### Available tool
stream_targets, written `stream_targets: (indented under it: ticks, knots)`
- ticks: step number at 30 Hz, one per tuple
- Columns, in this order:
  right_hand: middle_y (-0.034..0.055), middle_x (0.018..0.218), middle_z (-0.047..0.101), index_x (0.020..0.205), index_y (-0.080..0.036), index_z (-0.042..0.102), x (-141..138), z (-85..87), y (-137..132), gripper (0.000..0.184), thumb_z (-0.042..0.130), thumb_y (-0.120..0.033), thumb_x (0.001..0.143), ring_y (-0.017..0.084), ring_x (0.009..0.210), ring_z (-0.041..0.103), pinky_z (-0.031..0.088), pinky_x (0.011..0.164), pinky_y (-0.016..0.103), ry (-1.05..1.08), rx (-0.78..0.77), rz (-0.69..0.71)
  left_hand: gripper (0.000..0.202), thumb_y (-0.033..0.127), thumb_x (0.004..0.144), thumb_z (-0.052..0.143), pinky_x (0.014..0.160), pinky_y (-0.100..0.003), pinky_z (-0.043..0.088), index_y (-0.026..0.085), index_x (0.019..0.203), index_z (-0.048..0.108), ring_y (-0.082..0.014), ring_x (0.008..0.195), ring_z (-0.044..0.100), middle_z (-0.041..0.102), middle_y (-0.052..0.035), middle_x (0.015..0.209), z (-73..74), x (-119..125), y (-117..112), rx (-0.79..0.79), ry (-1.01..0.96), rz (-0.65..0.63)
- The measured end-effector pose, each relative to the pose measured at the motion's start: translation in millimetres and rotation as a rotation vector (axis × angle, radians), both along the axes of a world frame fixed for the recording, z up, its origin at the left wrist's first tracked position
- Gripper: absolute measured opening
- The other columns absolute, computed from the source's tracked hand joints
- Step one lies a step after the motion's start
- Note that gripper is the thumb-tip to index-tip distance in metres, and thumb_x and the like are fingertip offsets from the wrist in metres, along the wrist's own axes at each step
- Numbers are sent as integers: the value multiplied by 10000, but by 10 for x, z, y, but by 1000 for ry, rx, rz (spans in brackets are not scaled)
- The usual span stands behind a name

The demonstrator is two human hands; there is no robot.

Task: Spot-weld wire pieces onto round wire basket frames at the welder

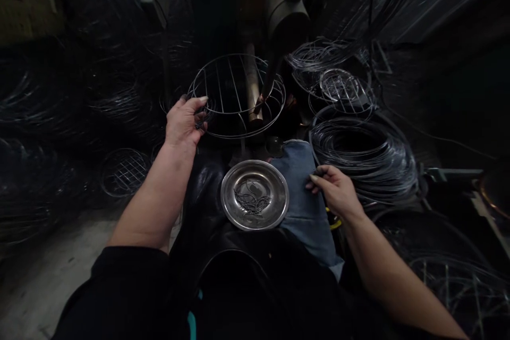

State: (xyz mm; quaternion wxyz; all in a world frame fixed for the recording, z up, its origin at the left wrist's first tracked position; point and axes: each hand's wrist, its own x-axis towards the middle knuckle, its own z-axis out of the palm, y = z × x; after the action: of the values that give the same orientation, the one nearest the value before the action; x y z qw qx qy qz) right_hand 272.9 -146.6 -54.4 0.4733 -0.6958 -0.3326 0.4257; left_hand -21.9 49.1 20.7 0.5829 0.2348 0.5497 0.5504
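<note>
My left hand [185,119] is closed at the left side of a round wire rack [229,111], its fingers curled about the rim. The rack has two wire rings, with straight bars across the upper one, and sits against a metal post [252,85]. My right hand [334,186] is held over the blue cloth [298,196] on my lap, thumb and fingers pinched; whatever they hold is too small to make out. Between the hands, a shiny metal bowl [226,199] rests on my lap with short bent wire pieces [253,203] inside.
A big coil of wire [358,143] lies at my right, with more wire racks [340,87] behind it. A small round grid [126,171] is on the left near dark stacked wirework. A thick metal cylinder [287,21] juts down overhead. Light is dim.
</note>
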Motion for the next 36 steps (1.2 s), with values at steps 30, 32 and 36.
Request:
stream_targets:
  ticks: [30,32,36]
  knots:
    - [43,714,711,829,-157,715,-548,528,601,227,775,-288,653,161,607,669,533,527,236,224,240,295,417,205,497,795,441,-199,352,193,830,544,-94,510,519,537,45,636,1,32,22,28,-12,47]
    - [42,697,700,817,-147,718,-776,667,830,207,751,-291,671,167,593,666,533,495,242,210,293,278,464,150,496,781,467,-209,392,200,890,540,-99,527,526,543,49,639,-3,26,28,22,-33,57]
    - [15,587,643,776,-121,699,-1137,803,1172,176,696,-263,673,147,478,628,457,354,191,125,273,148,514,100,508,756,509,-241,454,195,965,540,-108,569,546,556,42,659,-8,10,38,27,-58,72]
